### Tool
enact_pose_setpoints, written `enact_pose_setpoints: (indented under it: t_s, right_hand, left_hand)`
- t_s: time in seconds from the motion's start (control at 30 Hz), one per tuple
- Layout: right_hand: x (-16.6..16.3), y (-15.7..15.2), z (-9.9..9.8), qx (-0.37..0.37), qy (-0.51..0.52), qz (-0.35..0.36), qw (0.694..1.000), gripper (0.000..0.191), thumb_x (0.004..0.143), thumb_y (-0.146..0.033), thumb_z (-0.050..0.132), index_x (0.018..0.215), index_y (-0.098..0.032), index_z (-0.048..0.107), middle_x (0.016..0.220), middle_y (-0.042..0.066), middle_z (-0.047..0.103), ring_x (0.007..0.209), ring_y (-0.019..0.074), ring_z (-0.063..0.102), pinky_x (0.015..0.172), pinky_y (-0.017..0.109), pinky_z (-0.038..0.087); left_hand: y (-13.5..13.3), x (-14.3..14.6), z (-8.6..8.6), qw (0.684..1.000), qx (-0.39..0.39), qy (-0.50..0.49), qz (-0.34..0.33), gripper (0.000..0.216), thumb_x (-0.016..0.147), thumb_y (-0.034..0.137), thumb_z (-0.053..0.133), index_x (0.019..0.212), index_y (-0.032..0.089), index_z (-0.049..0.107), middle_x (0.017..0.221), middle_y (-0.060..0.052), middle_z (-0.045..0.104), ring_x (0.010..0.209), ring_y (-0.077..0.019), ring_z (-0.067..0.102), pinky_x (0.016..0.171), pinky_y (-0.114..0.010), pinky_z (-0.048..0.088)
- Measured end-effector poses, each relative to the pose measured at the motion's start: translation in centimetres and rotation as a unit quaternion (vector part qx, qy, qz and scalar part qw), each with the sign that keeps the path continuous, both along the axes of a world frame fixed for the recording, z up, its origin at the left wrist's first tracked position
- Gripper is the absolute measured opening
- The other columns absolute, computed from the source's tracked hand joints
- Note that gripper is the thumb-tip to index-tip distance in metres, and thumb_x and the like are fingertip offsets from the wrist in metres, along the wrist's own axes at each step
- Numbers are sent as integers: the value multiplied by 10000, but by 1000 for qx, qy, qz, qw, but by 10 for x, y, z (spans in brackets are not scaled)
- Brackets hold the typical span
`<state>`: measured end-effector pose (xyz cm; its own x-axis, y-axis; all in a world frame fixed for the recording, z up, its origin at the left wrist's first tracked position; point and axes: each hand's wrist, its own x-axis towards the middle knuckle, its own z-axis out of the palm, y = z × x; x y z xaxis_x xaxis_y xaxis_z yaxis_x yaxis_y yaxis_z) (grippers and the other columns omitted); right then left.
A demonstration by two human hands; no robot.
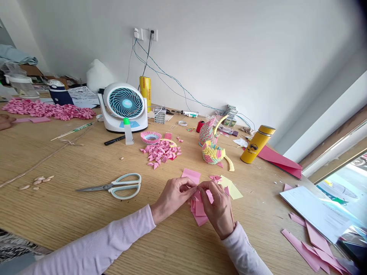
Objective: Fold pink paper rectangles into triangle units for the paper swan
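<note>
My left hand (pixel 176 196) and my right hand (pixel 218 206) meet fingertip to fingertip, both pinching a small piece of pink paper (pixel 197 196) that the fingers largely hide. Beneath them lie loose pink paper slips (pixel 200 220). A pink square (pixel 191 175) rests just beyond the left hand, and pale yellow slips (pixel 231 188) are beyond the right one. Farther off, folded pink paper triangles (pixel 160 152) form a heap beside a small pink paper bowl (pixel 150 137). Scissors (pixel 123 186) with pale handles lie left of my left hand.
A white fan (pixel 126 103) stands at the back, with a glue bottle (pixel 128 131) before it. Folded-paper models (pixel 212 152) and a yellow flask (pixel 256 145) stand right of centre. Pink strips (pixel 304 248) lie at right. Another person's hand (pixel 6 121) shows far left.
</note>
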<state>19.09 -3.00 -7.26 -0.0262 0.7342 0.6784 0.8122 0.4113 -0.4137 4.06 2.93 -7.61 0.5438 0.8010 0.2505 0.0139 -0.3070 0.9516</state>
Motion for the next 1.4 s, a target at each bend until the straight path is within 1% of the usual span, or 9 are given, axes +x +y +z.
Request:
enact_pose_setpoints:
  t_s: [0.17,0.37,0.6,0.7,0.9,1.1,1.2,1.3,1.4]
  right_hand:
    - [2,1,2,49,-106,2,993,188,929,-119,421,852,-193,576,799,33,667,710,163,580,737,315,364]
    - [2,2,2,56,-177,-3,983,196,950,-148,412,923,-188,601,865,41,665,772,165,603,828,344,342]
    - [-4,3,2,87,-136,-26,987,163,922,-157,467,879,-197,619,835,38,678,736,165,591,789,345,339]
    - [-3,5,1,93,-130,-23,987,151,914,-145,478,885,-198,615,836,39,680,744,170,587,771,343,343]
    - [2,8,0,94,-179,11,979,176,937,-157,445,908,-183,617,832,55,664,729,174,565,768,343,363]
    - [3,7,1,96,-218,13,971,235,917,-119,442,1044,-186,628,915,63,666,785,178,589,790,359,357]
    - [2,4,1,89,-220,18,971,289,900,-112,437,1116,-186,614,975,82,670,841,200,579,789,381,350]
    - [1,2,1,72,-191,32,979,312,884,-114,456,1144,-201,606,1031,84,665,925,230,565,821,408,340]
    - [0,1,1,38,-103,26,994,276,893,-136,468,1107,-229,616,1027,67,659,933,228,564,813,391,354]
  left_hand:
    - [-1,0,1,998,-54,-29,-25,302,830,400,597,886,112,671,749,-77,703,637,-166,661,524,-213,506]
    - [-4,1,6,996,-83,-38,-9,327,803,414,622,843,92,667,752,-100,702,662,-197,690,496,-211,505]
    - [-2,0,7,992,-110,-68,-13,351,782,425,639,863,87,681,744,-106,713,688,-211,695,489,-219,501]
    - [-2,-1,9,990,-123,-73,-6,339,763,417,658,836,87,679,739,-106,714,691,-218,698,469,-210,482]
    - [-2,-1,11,987,-144,-72,7,310,757,390,662,793,83,680,725,-97,711,658,-194,684,497,-211,467]
    - [1,-2,11,983,-163,-82,35,221,755,321,650,762,102,683,702,-69,705,664,-168,677,528,-198,422]
    - [3,-3,13,978,-180,-98,28,227,761,334,643,776,111,681,729,-63,710,672,-170,685,538,-201,416]
    - [5,-4,13,975,-193,-107,14,279,763,382,657,821,110,683,779,-72,717,683,-166,685,546,-200,416]
    - [6,-4,10,975,-195,-107,17,312,777,403,653,838,98,675,767,-80,709,686,-170,687,544,-198,423]
